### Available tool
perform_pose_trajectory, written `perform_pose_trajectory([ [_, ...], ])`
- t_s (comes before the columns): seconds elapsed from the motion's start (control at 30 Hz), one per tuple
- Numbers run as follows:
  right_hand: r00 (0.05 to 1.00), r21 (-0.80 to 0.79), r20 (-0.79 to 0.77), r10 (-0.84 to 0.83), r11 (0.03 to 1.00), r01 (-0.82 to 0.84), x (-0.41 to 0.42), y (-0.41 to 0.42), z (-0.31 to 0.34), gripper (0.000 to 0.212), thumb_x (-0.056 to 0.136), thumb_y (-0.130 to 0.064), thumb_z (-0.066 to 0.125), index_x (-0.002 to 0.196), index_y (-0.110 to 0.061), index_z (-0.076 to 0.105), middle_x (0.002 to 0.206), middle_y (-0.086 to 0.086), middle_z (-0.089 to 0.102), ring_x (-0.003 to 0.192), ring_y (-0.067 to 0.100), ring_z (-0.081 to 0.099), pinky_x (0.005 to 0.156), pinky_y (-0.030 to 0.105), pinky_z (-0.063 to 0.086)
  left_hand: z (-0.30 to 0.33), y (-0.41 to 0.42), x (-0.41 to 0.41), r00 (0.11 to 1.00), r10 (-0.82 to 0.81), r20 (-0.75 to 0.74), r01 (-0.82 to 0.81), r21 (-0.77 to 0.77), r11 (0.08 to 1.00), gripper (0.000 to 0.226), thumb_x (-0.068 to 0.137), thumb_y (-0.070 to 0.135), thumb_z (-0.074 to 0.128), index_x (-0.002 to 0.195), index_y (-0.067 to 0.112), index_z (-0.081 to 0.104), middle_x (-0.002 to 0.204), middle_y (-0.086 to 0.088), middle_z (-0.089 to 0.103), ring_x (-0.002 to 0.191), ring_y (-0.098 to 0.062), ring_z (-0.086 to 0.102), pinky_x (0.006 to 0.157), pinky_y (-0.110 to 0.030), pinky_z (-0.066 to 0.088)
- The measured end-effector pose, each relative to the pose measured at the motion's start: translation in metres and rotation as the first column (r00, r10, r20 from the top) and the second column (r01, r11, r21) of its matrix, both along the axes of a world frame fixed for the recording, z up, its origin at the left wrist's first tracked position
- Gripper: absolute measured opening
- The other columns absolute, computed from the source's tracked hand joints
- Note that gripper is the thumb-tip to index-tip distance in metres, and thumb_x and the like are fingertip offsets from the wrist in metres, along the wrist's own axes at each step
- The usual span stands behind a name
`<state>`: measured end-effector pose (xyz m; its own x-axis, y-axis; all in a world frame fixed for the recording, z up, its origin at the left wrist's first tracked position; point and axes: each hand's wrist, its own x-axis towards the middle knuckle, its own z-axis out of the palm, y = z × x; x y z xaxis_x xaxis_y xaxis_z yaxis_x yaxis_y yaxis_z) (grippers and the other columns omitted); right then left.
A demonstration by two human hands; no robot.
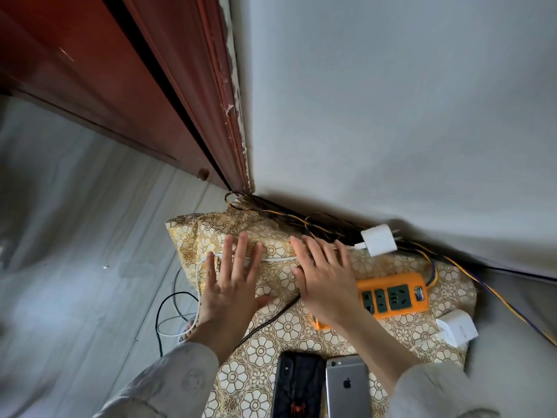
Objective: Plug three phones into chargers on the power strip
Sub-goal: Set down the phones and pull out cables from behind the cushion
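I see both hands flat, fingers spread, holding nothing. The charger (378, 239) lies just right of my right hand (324, 276), nearer than the left hand (233, 282); the strip (394, 295) runs rightward beneath my wrist.

Apple logo on silver phone (347, 387); no legible text.

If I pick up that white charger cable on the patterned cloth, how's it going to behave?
The white cable will probably be floppy: it already curves and loops off the cloth toward the floor. It looks thin, so likely light. The white charger block at its end would probably drag along or dangle.
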<state>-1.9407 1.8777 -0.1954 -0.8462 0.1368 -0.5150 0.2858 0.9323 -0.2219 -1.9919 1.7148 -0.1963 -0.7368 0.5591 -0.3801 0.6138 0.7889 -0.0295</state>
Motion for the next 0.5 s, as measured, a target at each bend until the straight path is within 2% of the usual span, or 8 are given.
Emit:
perform_pose_trajectory([
  [0.07, 1.0, 0.008, -0.011, 0.001, 1.0, 0.0, 0.0, 0.0, 0.0, 0.05, 0.094, -0.04, 0.012, 0.143, -0.029, 0.01, 0.149, -0.002, 0.032, 0.137, 0.02, 0.026, 0.116, 0.047, 0.007, 0.0, 0.0, 0.0, 0.999, 0.025, 0.023, -0.026, 0.017, 1.0, 0.103, 0.057, 0.074, 0.056, 0.139, 0.021, 0.022, 0.147, -0.012, 0.027, 0.133, -0.033, 0.029, 0.102, -0.051, 0.037],
  [0.13, 1.0, 0.015, -0.025, 0.001, 1.0, -0.001, 0.0, 0.0, -0.001, 0.05, 0.094, -0.039, 0.014, 0.142, -0.029, 0.012, 0.147, -0.002, 0.035, 0.135, 0.021, 0.03, 0.114, 0.047, 0.008, -0.001, 0.0, 0.0, 0.998, 0.046, 0.032, -0.047, 0.016, 0.999, 0.102, 0.057, 0.074, 0.053, 0.139, 0.021, 0.023, 0.146, -0.012, 0.027, 0.133, -0.033, 0.028, 0.101, -0.051, 0.038],
  [0.23, 1.0, 0.015, -0.028, -0.001, 1.0, 0.002, 0.0, -0.001, 0.001, 0.049, 0.094, -0.038, 0.017, 0.142, -0.03, 0.013, 0.147, -0.002, 0.035, 0.135, 0.021, 0.031, 0.114, 0.046, 0.007, -0.011, -0.003, 0.002, 0.998, 0.02, 0.054, -0.019, -0.019, 1.0, 0.098, 0.068, 0.074, 0.028, 0.141, 0.023, -0.014, 0.15, -0.012, -0.013, 0.138, -0.033, -0.008, 0.112, -0.052, 0.02],
  [0.27, 1.0, 0.017, -0.031, 0.0, 1.0, 0.0, 0.0, -0.001, 0.002, 0.049, 0.095, -0.038, 0.018, 0.142, -0.03, 0.013, 0.147, -0.002, 0.035, 0.135, 0.021, 0.031, 0.114, 0.046, 0.008, -0.012, -0.004, 0.002, 0.997, 0.027, 0.067, -0.025, -0.029, 0.999, 0.097, 0.069, 0.074, 0.023, 0.139, 0.023, -0.021, 0.149, -0.012, -0.021, 0.136, -0.033, -0.015, 0.113, -0.052, 0.016],
  [0.3, 0.999, 0.017, -0.042, 0.004, 1.0, -0.003, -0.001, -0.001, 0.003, 0.048, 0.095, -0.037, 0.019, 0.142, -0.029, 0.015, 0.146, -0.002, 0.036, 0.134, 0.021, 0.032, 0.114, 0.046, 0.011, -0.01, -0.003, 0.001, 0.997, 0.039, 0.069, -0.036, -0.033, 0.999, 0.097, 0.069, 0.074, 0.023, 0.14, 0.023, -0.018, 0.15, -0.012, -0.017, 0.137, -0.033, -0.012, 0.112, -0.052, 0.017],
  [0.37, 0.996, 0.008, -0.085, 0.01, 1.0, -0.01, -0.002, -0.001, 0.007, 0.047, 0.095, -0.036, 0.023, 0.141, -0.027, 0.022, 0.143, -0.002, 0.041, 0.131, 0.021, 0.037, 0.112, 0.045, 0.019, -0.004, -0.001, 0.0, 0.997, 0.052, 0.064, -0.05, -0.032, 0.998, 0.096, 0.066, 0.075, 0.034, 0.142, 0.024, 0.002, 0.151, -0.008, 0.002, 0.138, -0.032, 0.005, 0.109, -0.05, 0.027],
  [0.43, 0.987, 0.004, -0.156, 0.039, 0.999, -0.039, -0.005, 0.005, 0.012, 0.043, 0.094, -0.029, 0.035, 0.136, -0.02, 0.038, 0.132, 0.001, 0.054, 0.12, 0.022, 0.05, 0.104, 0.044, 0.034, -0.002, 0.001, 0.0, 0.995, 0.039, 0.088, -0.038, -0.015, 0.999, 0.095, 0.067, 0.074, 0.036, 0.142, 0.026, 0.004, 0.151, -0.007, 0.002, 0.138, -0.032, 0.005, 0.109, -0.051, 0.028],
  [0.5, 0.971, 0.013, -0.231, 0.063, 0.998, -0.061, -0.006, 0.017, 0.017, 0.032, 0.088, -0.014, 0.054, 0.12, -0.008, 0.057, 0.111, 0.007, 0.067, 0.101, 0.025, 0.062, 0.088, 0.041, 0.05, -0.001, 0.0, -0.001, 0.995, 0.051, 0.088, -0.052, 0.007, 0.999, 0.092, 0.068, 0.072, 0.033, 0.142, 0.026, 0.003, 0.153, -0.009, 0.005, 0.139, -0.033, 0.008, 0.109, -0.052, 0.028],
])
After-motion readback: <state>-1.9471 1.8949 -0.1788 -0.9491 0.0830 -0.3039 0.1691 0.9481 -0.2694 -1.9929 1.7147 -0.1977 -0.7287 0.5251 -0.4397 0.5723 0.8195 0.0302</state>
